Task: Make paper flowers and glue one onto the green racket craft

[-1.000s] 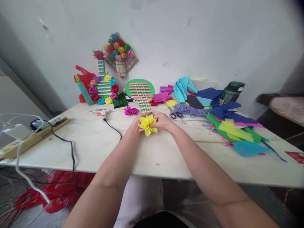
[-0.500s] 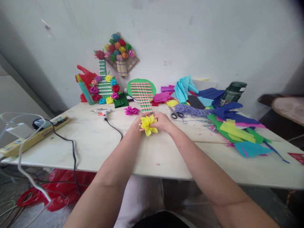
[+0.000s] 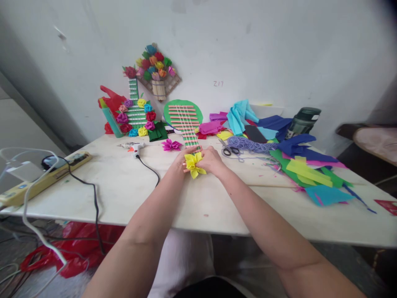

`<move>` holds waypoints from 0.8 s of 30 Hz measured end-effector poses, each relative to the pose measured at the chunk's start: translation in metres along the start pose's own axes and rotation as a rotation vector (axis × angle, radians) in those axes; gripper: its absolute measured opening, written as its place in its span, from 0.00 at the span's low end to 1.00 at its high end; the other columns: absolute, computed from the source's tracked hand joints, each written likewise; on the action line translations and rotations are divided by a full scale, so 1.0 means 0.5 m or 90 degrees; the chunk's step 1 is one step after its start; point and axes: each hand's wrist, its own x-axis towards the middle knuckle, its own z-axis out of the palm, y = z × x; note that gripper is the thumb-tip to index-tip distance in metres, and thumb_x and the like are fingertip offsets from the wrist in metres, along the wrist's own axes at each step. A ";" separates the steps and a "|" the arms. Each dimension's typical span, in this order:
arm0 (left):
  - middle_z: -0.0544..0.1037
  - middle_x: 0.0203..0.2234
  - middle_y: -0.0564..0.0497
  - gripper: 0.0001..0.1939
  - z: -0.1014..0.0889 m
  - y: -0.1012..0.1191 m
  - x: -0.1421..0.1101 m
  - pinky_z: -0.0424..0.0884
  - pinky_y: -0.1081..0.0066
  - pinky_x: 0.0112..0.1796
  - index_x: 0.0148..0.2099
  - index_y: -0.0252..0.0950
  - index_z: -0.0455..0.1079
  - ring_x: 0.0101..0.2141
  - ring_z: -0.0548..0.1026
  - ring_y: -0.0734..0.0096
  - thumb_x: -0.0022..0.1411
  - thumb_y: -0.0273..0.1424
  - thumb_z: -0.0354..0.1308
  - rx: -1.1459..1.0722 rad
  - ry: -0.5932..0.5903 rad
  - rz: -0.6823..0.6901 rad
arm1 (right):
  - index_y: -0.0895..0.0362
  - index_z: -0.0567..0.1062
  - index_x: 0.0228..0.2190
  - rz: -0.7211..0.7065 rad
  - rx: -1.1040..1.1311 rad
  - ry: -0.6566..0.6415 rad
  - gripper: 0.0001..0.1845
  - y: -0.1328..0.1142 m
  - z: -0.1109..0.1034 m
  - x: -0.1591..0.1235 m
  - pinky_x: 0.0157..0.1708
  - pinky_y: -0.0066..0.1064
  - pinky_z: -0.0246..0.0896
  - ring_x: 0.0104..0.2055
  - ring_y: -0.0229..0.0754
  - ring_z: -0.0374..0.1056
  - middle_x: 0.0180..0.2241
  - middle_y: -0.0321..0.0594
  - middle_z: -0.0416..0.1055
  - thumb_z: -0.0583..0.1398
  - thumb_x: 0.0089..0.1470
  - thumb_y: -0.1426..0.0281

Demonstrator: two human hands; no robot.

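Note:
A green craft guitar [image 3: 198,116] with pink sticks across it and white strings down its front tilts up from the table, its rounded body away from me. My left hand [image 3: 180,160] is closed around the end of its neck. A yellow paper flower [image 3: 195,166] sits at that near end, facing me. My right hand [image 3: 212,159] is closed at the flower's right side, fingers pressed against its petals; its fingertips are partly hidden. Left of the guitar, a magenta paper flower [image 3: 171,145] lies on the table.
On the left are a hot glue gun [image 3: 135,150] and a power strip [image 3: 46,179] with cables. A finished flowered guitar [image 3: 136,114] leans at the back. Scissors [image 3: 230,150], purple yarn [image 3: 252,145], coloured paper [image 3: 310,171] and a dark bottle [image 3: 304,123] are on the right.
The guitar's body has tipped slightly up and left. The yellow flower has turned a little under my right fingers, and both hands stay in nearly the same place.

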 end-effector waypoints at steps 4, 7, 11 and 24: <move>0.75 0.20 0.48 0.17 -0.002 -0.002 0.003 0.43 0.81 0.05 0.48 0.29 0.65 0.04 0.53 0.83 0.63 0.29 0.41 0.009 0.008 0.014 | 0.61 0.76 0.33 0.004 -0.018 0.020 0.18 -0.004 0.004 -0.003 0.36 0.33 0.60 0.38 0.48 0.65 0.39 0.48 0.67 0.63 0.36 0.66; 0.74 0.18 0.49 0.17 0.009 -0.006 0.001 0.54 0.80 0.07 0.50 0.27 0.64 0.06 0.61 0.79 0.63 0.28 0.43 0.007 0.050 0.028 | 0.61 0.76 0.34 -0.003 -0.017 0.011 0.19 -0.003 0.005 -0.004 0.37 0.34 0.60 0.39 0.50 0.65 0.39 0.50 0.66 0.63 0.36 0.66; 0.74 0.18 0.49 0.16 0.026 -0.008 -0.004 0.63 0.78 0.11 0.49 0.26 0.65 0.12 0.69 0.73 0.62 0.27 0.44 -0.007 0.103 0.044 | 0.60 0.75 0.37 -0.013 -0.009 0.008 0.21 0.000 0.005 -0.003 0.39 0.35 0.59 0.40 0.51 0.65 0.40 0.50 0.66 0.64 0.37 0.65; 0.77 0.23 0.44 0.14 -0.017 -0.008 0.023 0.68 0.74 0.15 0.45 0.29 0.68 0.19 0.75 0.66 0.61 0.26 0.45 0.023 0.107 0.045 | 0.60 0.72 0.41 -0.032 0.062 0.007 0.27 0.009 0.014 0.000 0.45 0.38 0.57 0.44 0.50 0.62 0.41 0.48 0.67 0.64 0.34 0.67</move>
